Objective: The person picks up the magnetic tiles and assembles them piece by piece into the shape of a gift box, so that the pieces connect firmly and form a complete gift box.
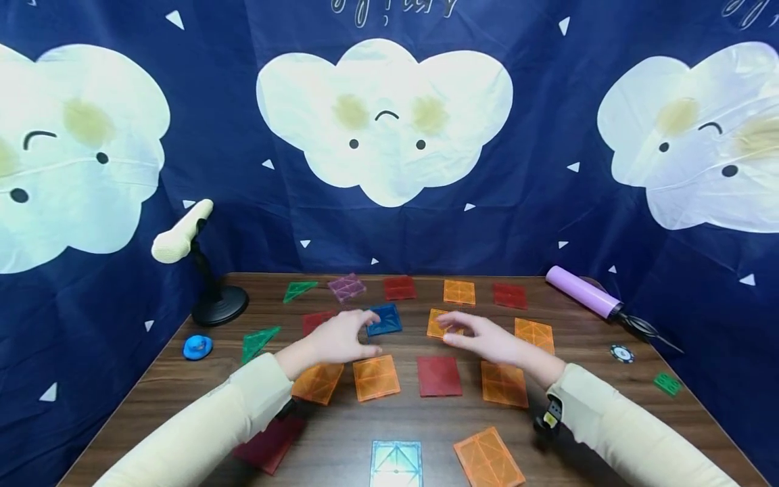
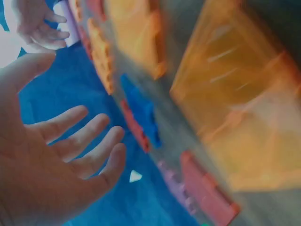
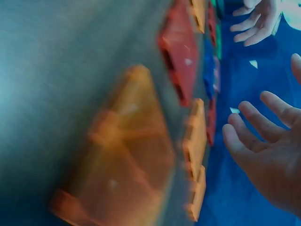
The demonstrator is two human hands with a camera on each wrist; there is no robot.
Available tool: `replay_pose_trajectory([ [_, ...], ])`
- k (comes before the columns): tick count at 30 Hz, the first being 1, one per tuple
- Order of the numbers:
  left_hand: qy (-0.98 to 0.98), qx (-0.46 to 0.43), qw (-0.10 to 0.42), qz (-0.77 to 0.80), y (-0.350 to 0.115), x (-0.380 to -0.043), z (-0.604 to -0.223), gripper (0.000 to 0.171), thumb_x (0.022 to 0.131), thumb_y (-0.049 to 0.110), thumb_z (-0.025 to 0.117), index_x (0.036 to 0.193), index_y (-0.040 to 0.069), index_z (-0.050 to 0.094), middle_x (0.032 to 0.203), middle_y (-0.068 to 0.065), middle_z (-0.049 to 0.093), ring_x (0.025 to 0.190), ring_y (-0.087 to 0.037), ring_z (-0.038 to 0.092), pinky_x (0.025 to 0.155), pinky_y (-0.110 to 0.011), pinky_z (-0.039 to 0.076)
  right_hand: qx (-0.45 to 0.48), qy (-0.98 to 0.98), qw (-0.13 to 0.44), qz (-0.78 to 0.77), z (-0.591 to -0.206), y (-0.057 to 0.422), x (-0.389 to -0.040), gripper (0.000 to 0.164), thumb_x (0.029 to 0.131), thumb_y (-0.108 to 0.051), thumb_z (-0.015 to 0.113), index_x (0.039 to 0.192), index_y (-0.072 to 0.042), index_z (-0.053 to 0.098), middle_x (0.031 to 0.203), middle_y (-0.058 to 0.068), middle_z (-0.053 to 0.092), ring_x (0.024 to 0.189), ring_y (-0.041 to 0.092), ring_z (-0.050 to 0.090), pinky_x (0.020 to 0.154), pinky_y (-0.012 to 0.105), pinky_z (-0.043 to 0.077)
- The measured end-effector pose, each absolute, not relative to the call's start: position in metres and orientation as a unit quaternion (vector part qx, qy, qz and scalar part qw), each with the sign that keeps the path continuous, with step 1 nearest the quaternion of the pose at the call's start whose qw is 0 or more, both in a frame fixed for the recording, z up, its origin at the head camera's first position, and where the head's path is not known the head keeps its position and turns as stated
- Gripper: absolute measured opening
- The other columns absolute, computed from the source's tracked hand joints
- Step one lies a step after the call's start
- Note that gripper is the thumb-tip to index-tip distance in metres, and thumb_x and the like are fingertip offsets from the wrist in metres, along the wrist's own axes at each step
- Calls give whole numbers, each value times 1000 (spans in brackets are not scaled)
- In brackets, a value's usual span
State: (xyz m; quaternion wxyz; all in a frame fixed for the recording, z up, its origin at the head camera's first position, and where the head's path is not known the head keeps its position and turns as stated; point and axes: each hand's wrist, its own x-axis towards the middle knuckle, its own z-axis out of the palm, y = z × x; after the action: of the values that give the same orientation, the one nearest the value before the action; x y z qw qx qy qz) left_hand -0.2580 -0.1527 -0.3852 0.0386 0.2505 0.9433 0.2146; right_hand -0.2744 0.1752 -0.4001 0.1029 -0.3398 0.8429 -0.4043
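Observation:
My left hand (image 1: pixel 342 336) hovers over the table with fingers relaxed and spread, holding nothing. Close to its fingertips lies a blue square magnetic tile (image 1: pixel 385 319), and orange tiles (image 1: pixel 376 377) sit below it. The right hand (image 1: pixel 481 336) is likewise raised, its fingers loosely bent and apart, beside an orange tile (image 1: pixel 435 323) that it partly covers in the head view. A red square tile (image 1: pixel 439 376) lies between the two arms. Both wrist views show bare palms: the left hand (image 2: pixel 70 146) and the right hand (image 3: pixel 268 146) grip no tile.
More tiles are scattered about, including a light blue one (image 1: pixel 396 464) in front and a green triangle (image 1: pixel 259 343) at left. A microphone on a black stand (image 1: pixel 220 306), a small blue hat (image 1: pixel 197 347), a purple-handled whisk (image 1: pixel 584 292), a poker chip (image 1: pixel 622 353) and a green piece (image 1: pixel 667 384) flank them.

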Motion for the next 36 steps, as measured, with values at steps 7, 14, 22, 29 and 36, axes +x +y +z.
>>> replay_pose_trajectory([
  [7, 934, 311, 70, 164, -149, -230, -409, 65, 83, 38, 81, 134, 1, 62, 133, -15, 62, 119, -33, 60, 98, -49, 50, -385, 840, 132, -359, -428, 168, -258, 40, 100, -23, 68, 134, -2, 62, 135, 14, 61, 126, 34, 56, 103, 53, 45],
  [14, 932, 334, 65, 120, -138, -218, -413, 58, 82, 30, 84, 131, 4, 65, 127, -16, 60, 115, -35, 58, 103, -49, 47, -415, 869, 69, -261, -432, 166, -252, 37, 88, -16, 79, 122, -8, 69, 137, 19, 58, 128, 39, 52, 105, 58, 41],
  [22, 924, 340, 74, 160, -128, -222, -422, 48, 85, 17, 82, 129, 9, 66, 138, -17, 58, 127, -37, 51, 108, -53, 41, -398, 886, 74, -227, -429, 163, -246, 46, 80, -20, 87, 121, -10, 70, 126, 5, 62, 119, 28, 55, 102, 52, 45],
  [29, 919, 357, 81, 150, -113, -223, -427, 50, 87, 20, 81, 133, 11, 66, 140, -12, 59, 129, -31, 52, 109, -48, 41, -398, 888, 72, -220, -433, 165, -247, 45, 79, -20, 87, 119, -11, 70, 122, 2, 63, 117, 26, 55, 100, 51, 47],
  [36, 921, 345, 86, 162, -108, -224, -425, 50, 88, 21, 80, 135, 11, 66, 143, -13, 57, 129, -34, 50, 107, -50, 43, -410, 882, 74, -221, -429, 163, -250, 44, 78, -19, 87, 118, -11, 70, 122, 3, 62, 113, 24, 56, 98, 48, 49],
])
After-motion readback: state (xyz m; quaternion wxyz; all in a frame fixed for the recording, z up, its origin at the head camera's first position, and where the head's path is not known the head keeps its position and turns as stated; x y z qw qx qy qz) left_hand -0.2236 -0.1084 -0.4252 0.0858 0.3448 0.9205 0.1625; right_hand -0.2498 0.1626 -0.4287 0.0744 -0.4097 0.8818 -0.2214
